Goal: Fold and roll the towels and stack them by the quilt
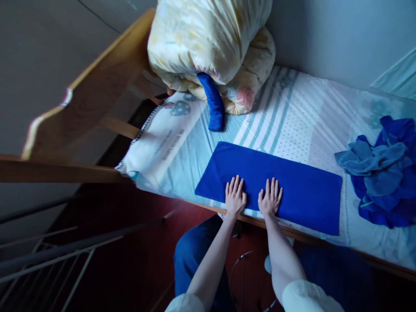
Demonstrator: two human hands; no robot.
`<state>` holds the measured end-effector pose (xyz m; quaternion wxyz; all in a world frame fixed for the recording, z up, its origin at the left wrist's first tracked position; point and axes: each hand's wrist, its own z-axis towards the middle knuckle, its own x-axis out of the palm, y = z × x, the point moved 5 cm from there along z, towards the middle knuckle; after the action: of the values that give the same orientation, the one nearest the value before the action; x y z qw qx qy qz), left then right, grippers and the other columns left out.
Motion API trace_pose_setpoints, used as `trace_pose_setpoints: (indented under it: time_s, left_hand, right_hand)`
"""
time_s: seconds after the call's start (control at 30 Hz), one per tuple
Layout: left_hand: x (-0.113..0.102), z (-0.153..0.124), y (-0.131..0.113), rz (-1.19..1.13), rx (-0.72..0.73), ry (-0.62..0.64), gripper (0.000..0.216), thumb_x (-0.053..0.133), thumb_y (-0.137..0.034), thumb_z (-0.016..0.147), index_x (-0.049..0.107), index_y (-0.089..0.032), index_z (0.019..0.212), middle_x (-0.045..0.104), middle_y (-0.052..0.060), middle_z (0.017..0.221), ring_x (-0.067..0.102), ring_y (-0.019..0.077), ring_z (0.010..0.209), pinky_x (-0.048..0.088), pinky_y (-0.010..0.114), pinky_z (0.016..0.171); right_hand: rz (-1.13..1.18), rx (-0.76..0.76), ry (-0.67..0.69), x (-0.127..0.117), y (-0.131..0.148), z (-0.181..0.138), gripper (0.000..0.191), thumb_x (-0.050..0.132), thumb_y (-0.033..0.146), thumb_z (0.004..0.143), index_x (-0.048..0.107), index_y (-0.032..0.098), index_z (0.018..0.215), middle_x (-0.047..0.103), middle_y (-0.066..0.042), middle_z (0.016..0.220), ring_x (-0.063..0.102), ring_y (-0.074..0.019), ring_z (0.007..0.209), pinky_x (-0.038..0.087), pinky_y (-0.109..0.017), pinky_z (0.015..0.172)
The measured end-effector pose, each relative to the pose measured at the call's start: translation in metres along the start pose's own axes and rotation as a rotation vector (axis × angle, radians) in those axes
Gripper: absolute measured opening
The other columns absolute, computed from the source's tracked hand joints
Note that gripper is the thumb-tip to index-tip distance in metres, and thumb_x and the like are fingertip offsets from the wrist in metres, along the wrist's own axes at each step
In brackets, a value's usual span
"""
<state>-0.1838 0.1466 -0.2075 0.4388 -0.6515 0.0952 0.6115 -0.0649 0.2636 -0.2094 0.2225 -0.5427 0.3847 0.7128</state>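
Note:
A blue towel (302,186) lies spread flat along the near edge of the bed. My left hand (235,195) rests palm down on its near part, fingers stretched out. Beside it, my right hand (271,197) also presses flat on the cloth with fingers apart. Past the towel, a narrow rolled or folded blue cloth (212,104) sits on the sheet, its far end against a bundled quilt. At the right is a crumpled heap of blue cloths (386,182), with a lighter blue one (377,160) on top.
The floral cream quilt (208,39) is piled at the bed's far left, near a wooden headboard (94,86). A patterned sheet (312,112) covers the mattress. White metal rack bars (74,277) stand at the lower left, and a cable (232,268) hangs below the bed edge.

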Motion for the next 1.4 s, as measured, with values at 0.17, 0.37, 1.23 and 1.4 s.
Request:
trace_pose_setpoints:
  time_s: [0.17,0.37,1.23,1.4]
  left_hand:
    - [0.024,-0.003,-0.057,-0.209,0.138,0.102,0.067,0.041,-0.025,0.096,0.026,-0.017,0.161,0.020,0.013,0.169,0.009,0.0291,0.158,0.016,0.061,0.128]
    - [0.046,0.018,-0.070,-0.531,0.411,0.348,0.058,0.030,-0.027,0.102,0.031,-0.017,0.159,0.035,0.013,0.165,0.021,0.0226,0.157,0.031,0.051,0.127]
    - [0.074,0.048,-0.141,-0.172,0.601,0.555,0.056,0.032,-0.036,0.103,0.040,-0.020,0.155,0.027,0.008,0.168,0.017,0.0221,0.158,0.016,0.052,0.130]
    - [0.038,0.083,-0.057,-0.100,0.434,0.387,0.052,0.035,-0.036,0.103,0.047,-0.023,0.152,0.033,0.009,0.166,0.021,0.0248,0.157,0.015,0.053,0.129]
  right_hand:
    - [-0.021,0.003,0.027,0.011,-0.005,-0.003,0.059,0.034,0.025,0.100,0.035,0.019,0.159,0.035,-0.014,0.165,0.025,-0.0284,0.154,0.018,-0.061,0.123]
    - [-0.041,-0.019,0.029,0.010,-0.006,-0.004,0.061,0.037,0.022,0.097,0.037,0.018,0.158,0.036,-0.015,0.164,0.026,-0.0298,0.154,0.023,-0.060,0.122]
    - [0.018,0.151,-0.039,0.017,-0.011,0.000,0.052,0.038,0.032,0.098,0.054,0.022,0.147,0.047,-0.017,0.157,0.030,-0.0337,0.151,0.033,-0.063,0.113]
    - [0.056,-0.003,-0.048,0.007,0.000,-0.002,0.061,0.041,0.032,0.096,0.043,0.014,0.154,0.047,-0.018,0.157,0.034,-0.0323,0.149,0.025,-0.062,0.120]
